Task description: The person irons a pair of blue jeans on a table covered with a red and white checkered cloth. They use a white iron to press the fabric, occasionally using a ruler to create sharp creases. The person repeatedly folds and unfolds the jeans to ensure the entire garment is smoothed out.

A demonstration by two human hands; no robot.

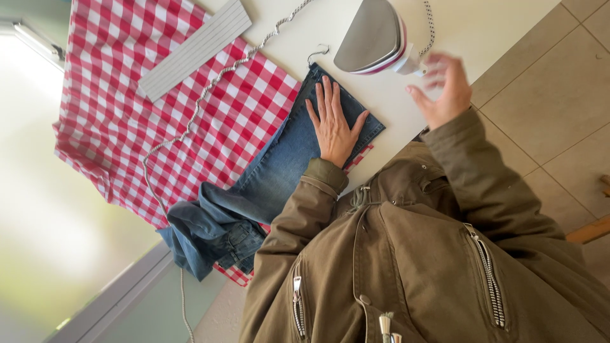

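So the left hand (333, 124) is pressed flat on a pair of blue jeans (267, 184), fingers (327, 95) spread apart and straight, palm down on the leg end of the denim near the table's (470, 28) edge closest to the person. The jeans lie on a red-and-white checked cloth (127, 95) that covers much of the white table, and the waist end is bunched up in a heap toward the cloth's edge by the window side. The right hand (445, 89) hangs in the air just beside the handle end of a steam iron (375, 38), fingers loosely apart and curled, not gripping anything; it's a bit blurred so I can't tell if a fingertip brushes the iron. The iron is tipped so its grey soleplate shows, sitting on the bare table just past the jeans' hem. Its braided cord (210, 89) snakes across the cloth and off the table edge. A ribbed white strip (194, 47) lies on the cloth near the far side. The person wears an olive jacket (406, 267) with zips.
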